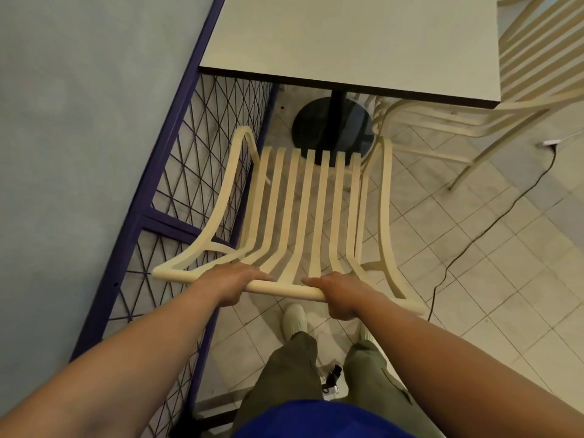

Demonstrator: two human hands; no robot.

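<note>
Head view, left hand (235, 281), right hand (339, 295) gripping cream chair (303, 200) top rail

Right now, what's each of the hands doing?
Left hand: closed around the chair's top rail.
Right hand: closed around the same rail.

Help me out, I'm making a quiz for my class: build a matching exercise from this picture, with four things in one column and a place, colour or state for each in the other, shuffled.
Things:
1. chair
2. table
3. fence
4. cable

Descriptions:
A. lies on the tiled floor
B. purple, at the left
C. top rail gripped by the left hand and the right hand
D. stands on a round black base

Pairs: 1-C, 2-D, 3-B, 4-A
</note>
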